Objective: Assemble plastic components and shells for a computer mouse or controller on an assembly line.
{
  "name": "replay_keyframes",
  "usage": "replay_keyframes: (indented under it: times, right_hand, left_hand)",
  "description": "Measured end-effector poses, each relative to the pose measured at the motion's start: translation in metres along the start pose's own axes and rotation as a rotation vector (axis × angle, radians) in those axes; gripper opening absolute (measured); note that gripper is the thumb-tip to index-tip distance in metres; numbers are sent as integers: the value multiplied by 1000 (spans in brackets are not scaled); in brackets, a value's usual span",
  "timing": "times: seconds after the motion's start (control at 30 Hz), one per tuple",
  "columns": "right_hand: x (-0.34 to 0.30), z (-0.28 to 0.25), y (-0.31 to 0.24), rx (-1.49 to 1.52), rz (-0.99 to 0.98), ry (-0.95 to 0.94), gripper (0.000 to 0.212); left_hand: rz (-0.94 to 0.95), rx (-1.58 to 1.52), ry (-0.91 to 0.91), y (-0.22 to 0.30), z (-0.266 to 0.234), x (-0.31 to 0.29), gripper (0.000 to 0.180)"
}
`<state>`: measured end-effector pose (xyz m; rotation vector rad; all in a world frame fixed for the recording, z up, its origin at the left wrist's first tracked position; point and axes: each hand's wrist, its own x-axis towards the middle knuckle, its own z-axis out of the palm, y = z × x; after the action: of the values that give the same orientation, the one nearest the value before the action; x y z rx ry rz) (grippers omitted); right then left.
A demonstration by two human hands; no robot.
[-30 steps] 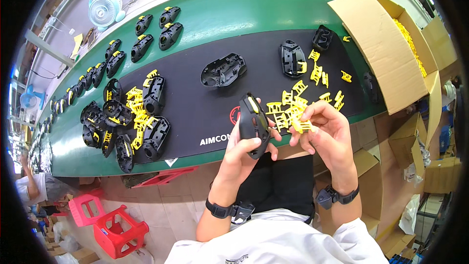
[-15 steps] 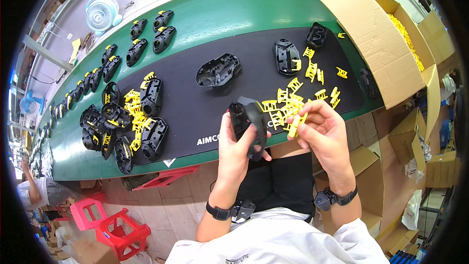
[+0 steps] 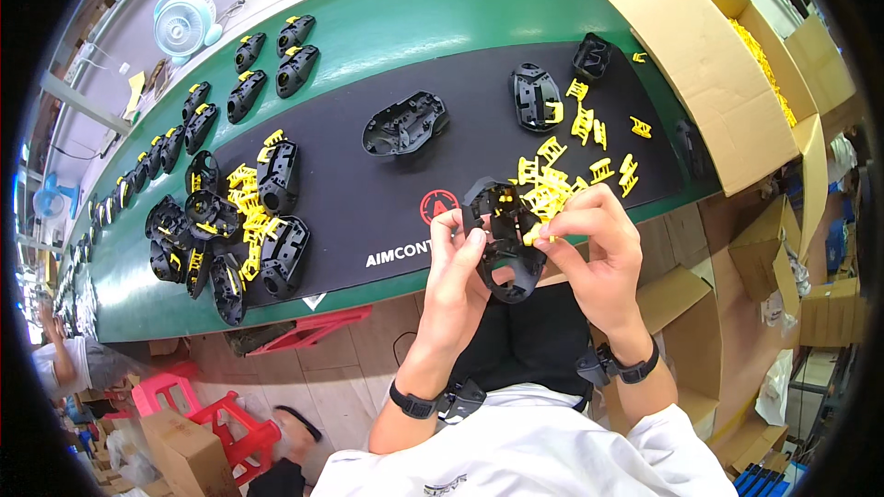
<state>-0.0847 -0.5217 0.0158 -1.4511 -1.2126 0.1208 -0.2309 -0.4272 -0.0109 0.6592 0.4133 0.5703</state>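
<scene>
In front of my body, my left hand (image 3: 456,267) grips a black plastic shell (image 3: 517,271) by its left side, with the hollow inside facing me. My right hand (image 3: 600,253) pinches a small yellow plastic clip (image 3: 531,236) at the shell's right edge. Fingers hide most of the clip, and I cannot tell whether it touches the shell. Just beyond lies a loose pile of yellow clips (image 3: 551,186) on the black mat (image 3: 368,193). Another hollow black shell (image 3: 405,124) rests farther off, near the mat's middle.
More shells (image 3: 212,216) and yellow clips crowd the mat's left end. Rows of shells (image 3: 245,97) line the green table (image 3: 414,9). At right stands an open cardboard box (image 3: 709,83) of yellow parts. Red stools (image 3: 244,442), a carton (image 3: 184,451) and a person's foot are at lower left.
My left hand has turned the shell so its inside shows. My right hand has brought the yellow clip left to the shell's edge. A carton and a person's foot have appeared by the stools.
</scene>
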Motion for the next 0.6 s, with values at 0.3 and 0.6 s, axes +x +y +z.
replay_keyframes:
  times: [0.3,0.6]
  right_hand:
    - [-10,1,-2,292,279,87,15]
    - [-11,12,-11,48,295,121,18]
  left_hand:
    - [70,68,-44,-6,3,-3,64]
    - [251,205,-172,-18,2,-5,88]
